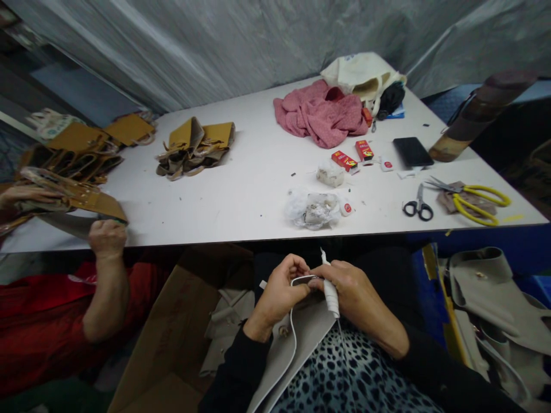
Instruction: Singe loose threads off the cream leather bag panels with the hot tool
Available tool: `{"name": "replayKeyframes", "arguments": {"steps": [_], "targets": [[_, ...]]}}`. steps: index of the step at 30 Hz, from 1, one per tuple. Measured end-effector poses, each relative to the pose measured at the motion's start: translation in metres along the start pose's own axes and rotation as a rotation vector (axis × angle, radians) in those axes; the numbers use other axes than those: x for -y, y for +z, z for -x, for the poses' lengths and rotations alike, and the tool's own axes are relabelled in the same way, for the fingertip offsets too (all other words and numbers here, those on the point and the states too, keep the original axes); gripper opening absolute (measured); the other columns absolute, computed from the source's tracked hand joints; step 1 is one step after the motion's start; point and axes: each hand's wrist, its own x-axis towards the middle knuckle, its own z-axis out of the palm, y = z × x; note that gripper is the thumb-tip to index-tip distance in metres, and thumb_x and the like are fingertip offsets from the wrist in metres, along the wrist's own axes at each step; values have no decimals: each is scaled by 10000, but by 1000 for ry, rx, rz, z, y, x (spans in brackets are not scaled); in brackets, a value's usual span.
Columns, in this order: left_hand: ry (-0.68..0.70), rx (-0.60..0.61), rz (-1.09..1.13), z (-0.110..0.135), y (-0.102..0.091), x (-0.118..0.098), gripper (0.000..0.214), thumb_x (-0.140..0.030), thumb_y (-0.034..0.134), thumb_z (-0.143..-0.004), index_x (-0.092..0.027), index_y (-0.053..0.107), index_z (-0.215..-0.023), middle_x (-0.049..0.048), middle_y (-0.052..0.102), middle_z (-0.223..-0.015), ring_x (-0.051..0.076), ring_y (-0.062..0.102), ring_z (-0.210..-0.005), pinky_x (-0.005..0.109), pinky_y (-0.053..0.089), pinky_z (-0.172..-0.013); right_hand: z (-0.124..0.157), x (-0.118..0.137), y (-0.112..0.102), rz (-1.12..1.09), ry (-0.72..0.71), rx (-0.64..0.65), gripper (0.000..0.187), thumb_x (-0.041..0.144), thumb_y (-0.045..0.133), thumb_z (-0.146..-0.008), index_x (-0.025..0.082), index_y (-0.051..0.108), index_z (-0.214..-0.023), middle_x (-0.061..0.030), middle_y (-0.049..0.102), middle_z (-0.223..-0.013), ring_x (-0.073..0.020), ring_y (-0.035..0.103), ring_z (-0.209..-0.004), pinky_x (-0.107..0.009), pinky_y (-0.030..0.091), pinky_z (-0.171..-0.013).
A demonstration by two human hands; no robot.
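Below the table's front edge, my left hand [279, 292] is closed, pinching the curved edge of a grey leather bag piece [301, 332] that lies on my lap. My right hand [350, 292] is closed round a white pen-shaped tool [330, 289] with a thin cord, its tip pointing up by the piece's rim. The two hands touch at the fingertips over the rim. A spotted cloth covers my lap under the piece.
White table [241, 172] bears tan leather pieces [196, 146], pink cloth [322, 115], red boxes [344, 159], phone [412, 151], black scissors [417, 206], yellow shears [477, 201], plastic bag [314, 209]. A person in red [51, 310] handles tan leather at left. Cardboard box [172, 338] and grey bags [495, 298] flank me.
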Motion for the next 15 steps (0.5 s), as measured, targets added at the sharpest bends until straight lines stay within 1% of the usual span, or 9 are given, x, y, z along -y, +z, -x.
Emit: {"name": "replayKeyframes", "arguments": {"steps": [2,3,4,6,8,10,13,15], "targets": [[34,44,136,3,-8,-3,354,-213,879,-659,-180,649,-925,23,652,-915,172,624,-860,283,492,-809,7,2,-2,-25,-20,-50,229,362,607,-1033,203,757,-962,-47,633,-765,-189,597,-734,-290,432,-667],[64,43,207,5,-13,-5,350,-264,878,-679,-177,667,-944,41,656,-961,189,633,-906,307,502,-854,10,4,-4,-56,-30,-90,245,362,601,-1036,200,752,-933,-47,635,-757,-184,595,-723,-289,431,-658],[104,14,265,7,-19,-6,347,-313,868,-704,-174,685,-965,60,661,-1012,210,639,-961,332,505,-902,15,5,-8,-94,-39,-133,244,357,599,-1038,199,749,-928,-47,643,-758,-179,598,-718,-288,434,-652],[196,-103,319,10,-31,-6,315,-364,832,-759,-171,716,-978,84,665,-1086,235,635,-1054,360,495,-977,24,8,-18,-158,-42,-208,206,335,607,-1034,208,743,-946,-46,667,-772,-176,609,-710,-291,441,-636],[249,-204,322,11,-41,-3,262,-356,809,-793,-169,737,-963,82,680,-1069,226,636,-1053,356,492,-995,32,12,-31,-182,-34,-283,153,306,621,-1025,226,738,-966,-47,694,-795,-185,623,-717,-305,453,-634],[231,-248,333,12,-44,1,222,-341,813,-795,-168,747,-919,68,693,-1004,206,645,-989,345,509,-970,39,15,-43,-175,-10,-361,112,281,636,-1012,239,732,-971,-44,709,-809,-193,631,-718,-315,465,-635],[134,-256,335,15,-39,9,218,-325,858,-747,-166,754,-853,52,705,-940,189,646,-929,318,539,-924,50,21,-57,-151,38,-478,100,261,659,-996,233,727,-929,-32,698,-775,-183,625,-690,-306,467,-626],[61,-253,328,16,-38,17,240,-351,867,-737,-173,761,-859,51,714,-944,199,648,-941,309,561,-898,56,23,-64,-137,81,-550,129,275,667,-993,218,726,-895,-28,681,-750,-173,618,-684,-296,464,-629]]}}
